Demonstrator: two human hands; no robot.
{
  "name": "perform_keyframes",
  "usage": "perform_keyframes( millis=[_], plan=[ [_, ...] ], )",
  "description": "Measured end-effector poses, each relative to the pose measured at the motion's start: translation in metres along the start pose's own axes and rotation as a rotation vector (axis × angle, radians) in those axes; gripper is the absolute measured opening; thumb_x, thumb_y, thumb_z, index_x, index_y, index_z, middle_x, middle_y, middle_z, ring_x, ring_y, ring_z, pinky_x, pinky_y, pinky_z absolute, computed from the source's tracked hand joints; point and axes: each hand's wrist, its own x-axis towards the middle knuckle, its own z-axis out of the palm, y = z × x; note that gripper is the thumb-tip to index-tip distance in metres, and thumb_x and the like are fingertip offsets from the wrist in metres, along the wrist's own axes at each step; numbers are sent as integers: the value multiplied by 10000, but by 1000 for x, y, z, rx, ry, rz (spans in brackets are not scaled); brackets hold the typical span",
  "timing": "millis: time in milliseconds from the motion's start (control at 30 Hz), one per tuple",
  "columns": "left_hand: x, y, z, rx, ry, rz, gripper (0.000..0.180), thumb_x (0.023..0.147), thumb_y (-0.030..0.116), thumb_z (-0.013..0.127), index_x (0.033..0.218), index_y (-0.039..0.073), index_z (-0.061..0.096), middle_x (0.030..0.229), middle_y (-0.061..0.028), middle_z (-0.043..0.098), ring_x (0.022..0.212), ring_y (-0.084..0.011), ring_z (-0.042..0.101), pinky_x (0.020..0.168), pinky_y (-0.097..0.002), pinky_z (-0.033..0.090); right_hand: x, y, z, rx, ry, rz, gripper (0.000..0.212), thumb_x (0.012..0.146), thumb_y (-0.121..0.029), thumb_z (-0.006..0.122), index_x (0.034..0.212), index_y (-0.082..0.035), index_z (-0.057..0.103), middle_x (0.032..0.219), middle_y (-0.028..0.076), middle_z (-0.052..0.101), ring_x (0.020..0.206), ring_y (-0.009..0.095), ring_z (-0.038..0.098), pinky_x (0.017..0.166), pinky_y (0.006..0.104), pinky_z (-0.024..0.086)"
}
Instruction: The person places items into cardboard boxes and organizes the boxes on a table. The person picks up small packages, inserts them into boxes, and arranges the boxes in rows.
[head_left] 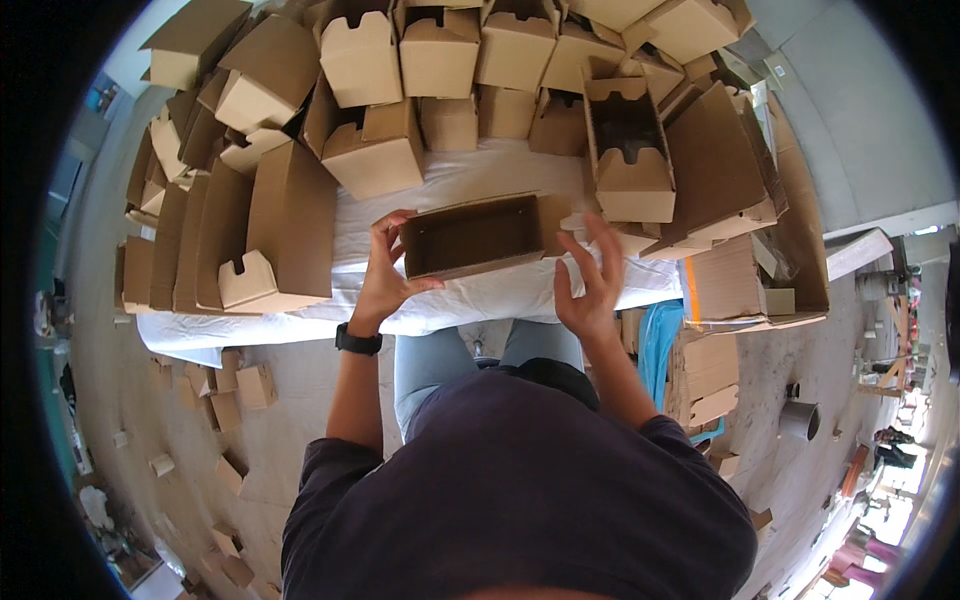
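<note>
Left hand (384, 275): holds an open, rectangular, brown cardboard box (475, 240) at its right.
Brown cardboard flap (554, 222): just left of the right hand (592, 288).
Right hand: fingers spread, contact unclear.
Likely step: flap-folding; next calls for a right-hand push.

I see greyish floor (295, 420) towards eight o'clock, a pale panel (855, 100) at two, bright light (905, 490) around four.

At upper centre, a box (472, 242) is flanked by the left hand (385, 268) and the right hand (594, 288). Behind it, piled boxes (440, 55) are ranged across the frame's top; loose boxes (256, 386) are strewn over the floor (318, 385) at lower left.
</note>
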Motion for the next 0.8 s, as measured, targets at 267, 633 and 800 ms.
perform_keyframes(
  millis=[267,633,800],
  plan=[
    [7,-1,-3,16,-33,-3,996,538,254,945,1313,142,328,1416,-103,358,1331,-267,388,1027,-455,424,112,29,-45,-798,-99,-86,571,764,-246,739,1304,-219,553,1026,104,665,1062,271,601,1117,539,219],
    [8,3,-2,3,-10,-35,971,570,197,933,1326,151,325,1419,-94,359,1343,-283,380,1024,-482,409,114,69,-52,-658,35,-2,495,805,-186,666,1289,-171,563,685,109,611,780,263,613,1009,459,375],
    [9,3,-1,-12,-2,-29,967,574,188,933,1326,140,325,1417,-89,360,1343,-288,381,1032,-476,405,101,51,-53,-696,-65,1,569,797,-202,692,1344,-198,536,843,130,643,915,289,599,1019,469,367]
  ],
)
